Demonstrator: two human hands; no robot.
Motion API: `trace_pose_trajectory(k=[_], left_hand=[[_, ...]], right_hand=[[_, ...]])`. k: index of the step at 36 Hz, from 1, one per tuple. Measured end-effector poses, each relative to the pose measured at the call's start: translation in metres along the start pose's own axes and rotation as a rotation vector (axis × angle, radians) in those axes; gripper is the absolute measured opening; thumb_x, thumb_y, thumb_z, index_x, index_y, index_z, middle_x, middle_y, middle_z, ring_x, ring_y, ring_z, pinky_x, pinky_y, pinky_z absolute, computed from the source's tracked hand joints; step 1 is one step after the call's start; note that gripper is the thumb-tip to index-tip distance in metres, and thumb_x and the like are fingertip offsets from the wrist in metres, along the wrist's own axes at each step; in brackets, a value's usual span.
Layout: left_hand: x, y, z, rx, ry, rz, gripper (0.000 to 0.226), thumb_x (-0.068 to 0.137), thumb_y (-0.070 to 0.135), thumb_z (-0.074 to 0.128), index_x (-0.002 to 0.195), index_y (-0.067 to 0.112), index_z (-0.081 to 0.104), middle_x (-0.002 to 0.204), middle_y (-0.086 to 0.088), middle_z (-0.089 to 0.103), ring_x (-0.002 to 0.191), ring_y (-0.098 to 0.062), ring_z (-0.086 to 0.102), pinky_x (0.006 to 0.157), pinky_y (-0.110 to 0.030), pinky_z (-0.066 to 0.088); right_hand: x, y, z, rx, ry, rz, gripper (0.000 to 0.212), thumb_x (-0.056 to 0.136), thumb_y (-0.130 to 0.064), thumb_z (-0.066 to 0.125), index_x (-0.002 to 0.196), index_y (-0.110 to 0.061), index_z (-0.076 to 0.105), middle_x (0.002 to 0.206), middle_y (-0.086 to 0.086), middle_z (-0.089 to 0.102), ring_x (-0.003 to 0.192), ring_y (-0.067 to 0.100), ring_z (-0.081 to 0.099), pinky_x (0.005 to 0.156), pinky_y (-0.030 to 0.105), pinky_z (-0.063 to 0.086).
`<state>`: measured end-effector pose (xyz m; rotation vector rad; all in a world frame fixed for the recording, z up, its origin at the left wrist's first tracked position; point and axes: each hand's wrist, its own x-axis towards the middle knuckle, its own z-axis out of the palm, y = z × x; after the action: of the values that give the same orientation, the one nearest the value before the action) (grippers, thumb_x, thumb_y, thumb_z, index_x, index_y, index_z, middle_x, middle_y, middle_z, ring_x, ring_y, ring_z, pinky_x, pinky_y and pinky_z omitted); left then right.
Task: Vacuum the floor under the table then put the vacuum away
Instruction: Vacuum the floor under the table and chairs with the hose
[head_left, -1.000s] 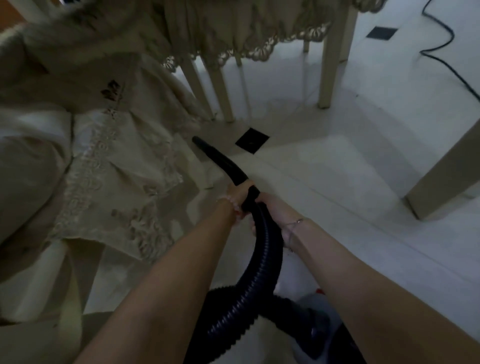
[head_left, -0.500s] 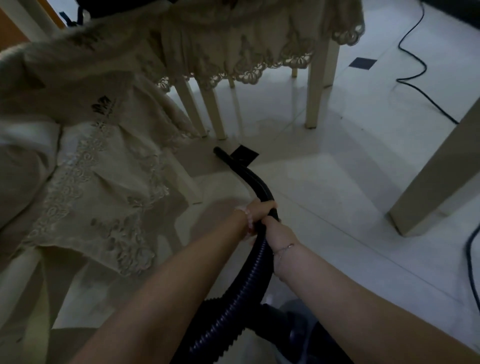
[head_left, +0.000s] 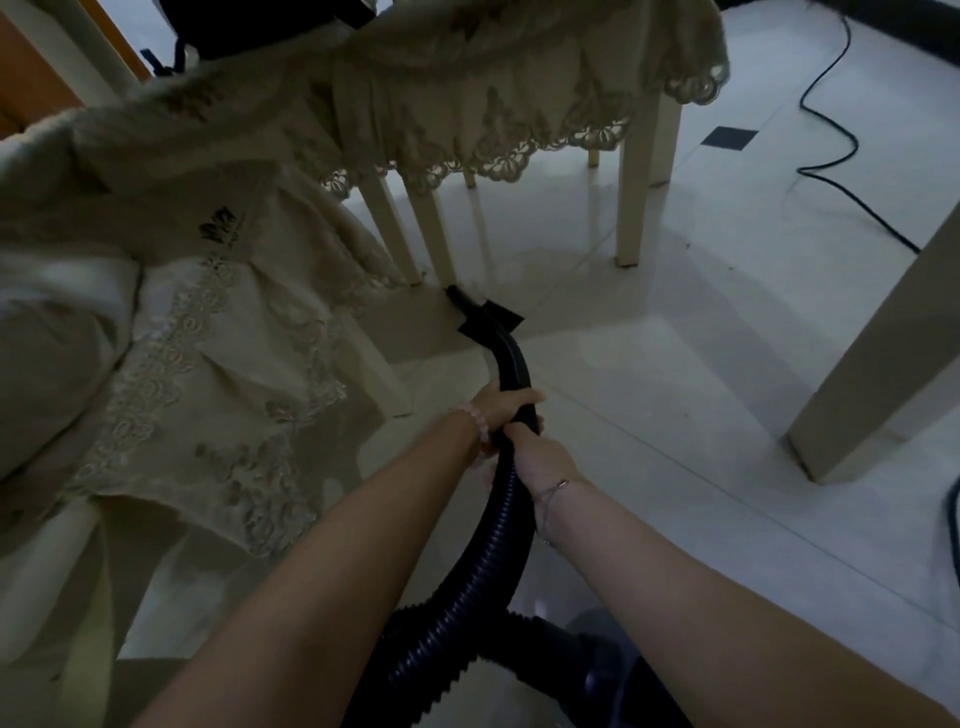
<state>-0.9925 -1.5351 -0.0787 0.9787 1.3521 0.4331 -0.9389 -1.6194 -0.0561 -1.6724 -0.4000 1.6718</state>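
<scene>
A black ribbed vacuum hose (head_left: 483, 566) curves up from the vacuum body (head_left: 608, 680) at the bottom edge. Its smooth black nozzle (head_left: 506, 345) points forward, and the tip (head_left: 457, 295) touches the white tiled floor (head_left: 649, 364) beside a chair leg. My left hand (head_left: 501, 408) grips the nozzle from the left, a bead bracelet on its wrist. My right hand (head_left: 537, 454) grips the hose just behind it. Beyond stands the table, draped in a beige lace cloth (head_left: 493, 98).
Cream chair legs (head_left: 431, 234) stand ahead, and a thicker table leg (head_left: 639, 176) beyond them. Another leg (head_left: 878, 358) rises on the right. Lace-covered chairs (head_left: 182, 364) crowd the left. A black power cord (head_left: 831, 171) snakes across the floor at upper right.
The nozzle has swung rightward and forward over the dark floor tile, its tip now near the chair legs. Both hands kept their grip and moved with it.
</scene>
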Motion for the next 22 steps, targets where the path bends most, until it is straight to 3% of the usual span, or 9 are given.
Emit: trace_pose_trajectory(k=[5, 9, 11, 13, 15, 16, 19, 22], left_hand=[[0.006, -0.003, -0.013, -0.050, 0.066, 0.000, 0.013, 0.093, 0.001, 0.051, 0.083, 0.005, 0.045, 0.069, -0.016, 0.051, 0.034, -0.011, 0.058, 0.038, -0.020, 0.050], [0.009, -0.004, -0.019, -0.066, 0.118, -0.019, 0.008, 0.092, 0.001, 0.050, 0.096, 0.001, 0.044, 0.068, -0.017, 0.051, 0.033, -0.012, 0.057, 0.037, -0.019, 0.048], [0.009, -0.005, -0.021, -0.065, 0.153, -0.038, 0.010, 0.091, 0.001, 0.050, 0.099, 0.000, 0.044, 0.069, -0.017, 0.052, 0.034, -0.012, 0.058, 0.039, -0.019, 0.049], [0.008, -0.007, -0.020, -0.050, 0.197, -0.042, 0.018, 0.085, 0.006, 0.056, 0.100, -0.001, 0.049, 0.080, -0.019, 0.054, 0.050, -0.019, 0.062, 0.053, -0.024, 0.053], [0.011, -0.011, -0.022, 0.006, 0.259, -0.043, 0.050, 0.071, 0.015, 0.062, 0.114, -0.008, 0.052, 0.095, -0.020, 0.055, 0.078, -0.028, 0.059, 0.072, -0.033, 0.050], [0.013, -0.013, -0.023, 0.024, 0.277, -0.053, 0.061, 0.070, 0.017, 0.062, 0.123, -0.011, 0.049, 0.100, -0.020, 0.055, 0.086, -0.029, 0.057, 0.073, -0.033, 0.049], [0.013, -0.016, -0.025, 0.059, 0.313, -0.073, 0.062, 0.079, 0.016, 0.060, 0.132, -0.010, 0.041, 0.109, -0.019, 0.054, 0.092, -0.028, 0.055, 0.056, -0.028, 0.043], [0.015, -0.016, -0.027, 0.097, 0.297, -0.091, 0.077, 0.068, 0.026, 0.061, 0.133, -0.011, 0.040, 0.116, -0.021, 0.056, 0.091, -0.029, 0.056, 0.056, -0.028, 0.044]], right_hand=[[0.001, -0.004, 0.002, -0.004, -0.082, -0.025, 0.022, 0.092, -0.023, 0.048, 0.101, -0.008, 0.060, 0.084, 0.015, 0.059, 0.067, 0.024, 0.054, 0.064, 0.032, 0.044], [0.000, -0.008, -0.001, 0.049, -0.181, 0.045, 0.022, 0.097, -0.022, 0.044, 0.101, -0.004, 0.058, 0.068, 0.012, 0.054, 0.051, 0.019, 0.048, 0.039, 0.018, 0.042], [0.002, -0.009, 0.001, 0.043, -0.197, 0.049, 0.025, 0.097, -0.021, 0.044, 0.108, -0.004, 0.057, 0.068, 0.010, 0.052, 0.052, 0.018, 0.047, 0.043, 0.024, 0.042], [0.002, -0.010, 0.003, 0.035, -0.199, 0.047, 0.021, 0.097, -0.019, 0.043, 0.094, -0.005, 0.057, 0.069, 0.010, 0.050, 0.054, 0.018, 0.046, 0.049, 0.025, 0.039], [0.003, -0.009, 0.005, 0.029, -0.198, 0.066, 0.022, 0.097, -0.017, 0.042, 0.079, -0.010, 0.052, 0.070, 0.011, 0.050, 0.054, 0.018, 0.046, 0.049, 0.025, 0.039], [0.004, -0.009, 0.005, 0.023, -0.198, 0.073, 0.024, 0.098, -0.016, 0.042, 0.076, -0.011, 0.049, 0.070, 0.011, 0.049, 0.054, 0.018, 0.046, 0.046, 0.024, 0.040], [0.004, -0.009, 0.005, 0.012, -0.209, 0.076, 0.027, 0.098, -0.014, 0.041, 0.073, -0.012, 0.049, 0.067, 0.010, 0.049, 0.046, 0.016, 0.049, 0.032, 0.017, 0.038], [0.004, -0.011, 0.003, -0.007, -0.220, 0.061, 0.028, 0.099, -0.012, 0.040, 0.072, -0.012, 0.048, 0.066, 0.009, 0.047, 0.045, 0.016, 0.048, 0.027, 0.013, 0.033]])
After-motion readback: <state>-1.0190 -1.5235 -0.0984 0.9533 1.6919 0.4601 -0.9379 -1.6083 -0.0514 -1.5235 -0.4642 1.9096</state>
